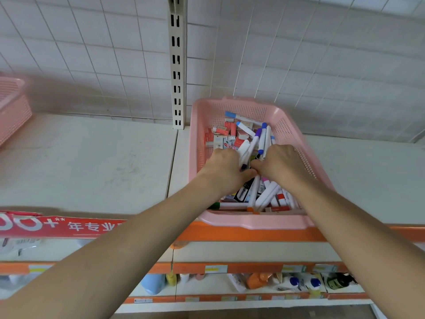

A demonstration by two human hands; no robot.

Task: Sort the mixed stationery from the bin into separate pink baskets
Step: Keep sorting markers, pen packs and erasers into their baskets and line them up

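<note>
At 9 o'clock stands a pink basket [12, 111]; at 1 o'clock, in the bin [253, 221] of mixed stationery [268, 196], my left hand [224, 166] grips a bundle of white markers [243, 150] and my right hand [279, 164] curls into the pile, its hold hidden. Probable fault, as I judge it: the loose bundle sheds markers over the long carry leftward. The white shelf [92, 157] has an orange lip [230, 234], backed by a gridded white wall [92, 42].

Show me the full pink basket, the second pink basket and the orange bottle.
Full pink basket [253, 221]: head view, front rim.
Second pink basket [13, 116]: head view, side wall.
Orange bottle [257, 280]: head view, its body.
</note>
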